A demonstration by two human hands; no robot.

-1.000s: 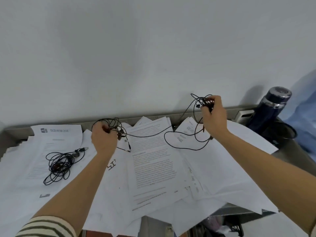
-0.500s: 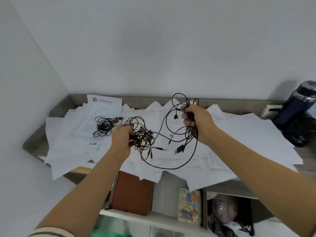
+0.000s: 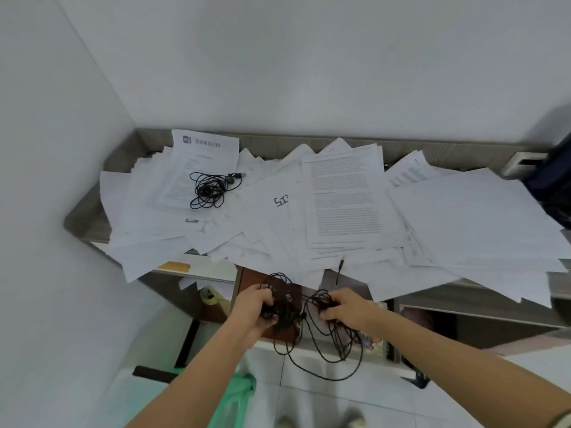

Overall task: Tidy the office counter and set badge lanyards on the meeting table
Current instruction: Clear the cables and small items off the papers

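**Cords gathered in front of a paper-strewn counter**

The left hand and right hand each curl their fingers around 1 tangle of black cords, loops dangling below them. Beyond both hands, loose papers cover the counter. Another coiled cord lies far up-left of the left hand.

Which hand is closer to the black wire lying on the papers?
Left. The left hand is in front of the coiled cable, slightly right of it; the right hand is farther right. Both grip tangled cables.
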